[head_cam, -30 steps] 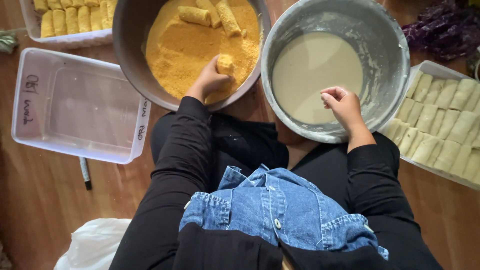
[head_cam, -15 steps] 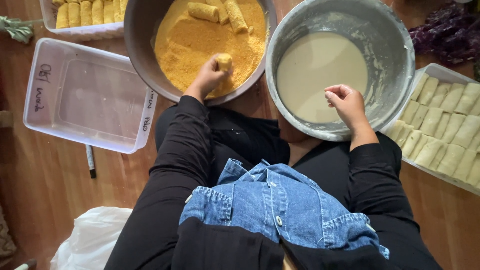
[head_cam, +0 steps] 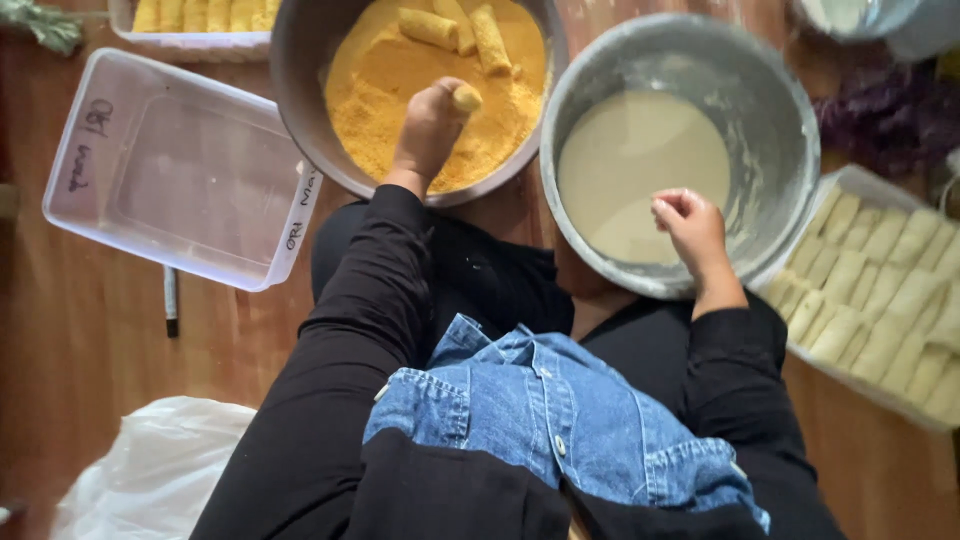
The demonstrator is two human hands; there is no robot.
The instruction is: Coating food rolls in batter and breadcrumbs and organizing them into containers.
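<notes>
Hands work over two metal bowls in the single head view, seen from above a seated person in black sleeves with a blue denim garment (head_cam: 560, 420) across the lap.

At upper centre of the frame, the left hand (head_cam: 430, 125) reaches into the bowl of orange crumbs (head_cam: 300, 120), fingers curled around a crumb-coated roll (head_cam: 466, 98) whose end pokes out at the fingertips. Two more coated rolls (head_cam: 455, 25) lie on the crumbs near the top edge.

Right of centre, the right hand (head_cam: 690, 225) hangs over the near rim of the bowl of pale batter (head_cam: 790, 160), fingers bent loosely inward; whether they pinch anything I cannot tell.

Along the right edge sits a white tray of uncoated pale rolls (head_cam: 870, 280), close beside the batter bowl. At upper left lies an empty clear plastic container (head_cam: 180, 170), touching the crumb bowl's side, with a black marker (head_cam: 171, 300) on the wooden floor just below it. Another tray of coated rolls (head_cam: 200, 15) shows at the top edge. A white plastic bag (head_cam: 150, 470) fills the lower left corner.
</notes>
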